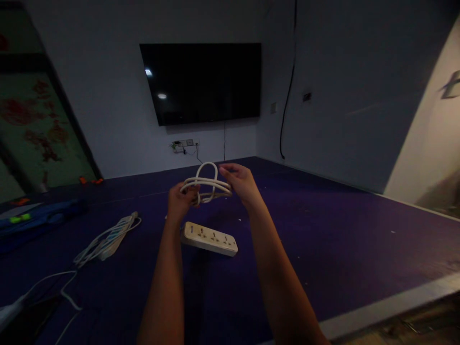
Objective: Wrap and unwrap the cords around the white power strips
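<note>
Loops of a white power cord (206,182) are held up in front of me, roughly coiled, with one loop standing above the rest. My left hand (181,199) is closed around the coil's left side. At the coil's right side, my right hand (239,179) pinches with thumb and forefinger, touching the loops there. Just below the hands is a white power strip (210,238) with several sockets facing up, tilted slightly. Where the cord joins the strip is hidden behind my left hand and wrist.
A second power strip (118,235) with its cord bundled on it lies to the left on the purple surface (345,230). Blue cloth (46,215) lies at far left. White cables (68,287) run at lower left. A television (204,84) hangs on the wall.
</note>
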`<state>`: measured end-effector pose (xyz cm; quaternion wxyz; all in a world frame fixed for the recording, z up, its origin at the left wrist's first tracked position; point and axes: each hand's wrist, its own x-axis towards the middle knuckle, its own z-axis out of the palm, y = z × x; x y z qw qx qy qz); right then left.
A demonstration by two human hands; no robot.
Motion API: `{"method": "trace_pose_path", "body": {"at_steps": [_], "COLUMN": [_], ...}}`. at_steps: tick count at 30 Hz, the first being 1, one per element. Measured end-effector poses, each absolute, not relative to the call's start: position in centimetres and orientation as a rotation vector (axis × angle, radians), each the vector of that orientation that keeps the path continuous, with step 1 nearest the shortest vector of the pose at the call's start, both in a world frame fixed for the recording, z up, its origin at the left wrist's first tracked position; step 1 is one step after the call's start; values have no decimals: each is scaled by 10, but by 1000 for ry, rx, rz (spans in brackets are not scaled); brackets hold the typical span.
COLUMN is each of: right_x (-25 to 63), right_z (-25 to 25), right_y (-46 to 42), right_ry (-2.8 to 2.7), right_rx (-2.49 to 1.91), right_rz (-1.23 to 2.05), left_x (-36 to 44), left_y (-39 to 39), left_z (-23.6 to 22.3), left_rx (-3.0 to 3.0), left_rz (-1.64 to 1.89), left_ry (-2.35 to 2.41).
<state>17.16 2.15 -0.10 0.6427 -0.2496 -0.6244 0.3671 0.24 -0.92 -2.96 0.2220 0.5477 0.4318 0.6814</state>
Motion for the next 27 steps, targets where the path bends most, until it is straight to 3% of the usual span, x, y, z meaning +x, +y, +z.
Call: {"method": "trace_pose_path", "body": {"at_steps": [4,9,21,27], "right_x": [168,177,152,158], "right_z": [-8,-10,-14,-14], "right_y": [24,25,38,38], "right_ry": [-1343,-1513,-1003,-816], "right_rx": [-790,-722,-633,-676], "right_rz": [999,1131,610,551], "left_x": [2,3,6,12], "left_y": [-7,-8,-4,0], "left_z": [-32,-33,-40,-45], "left_rx": [1598,1609,1592,1665], "left_rz": [1821,1649,1378,1306], "left_ry": [1205,1169,1090,1048]}}
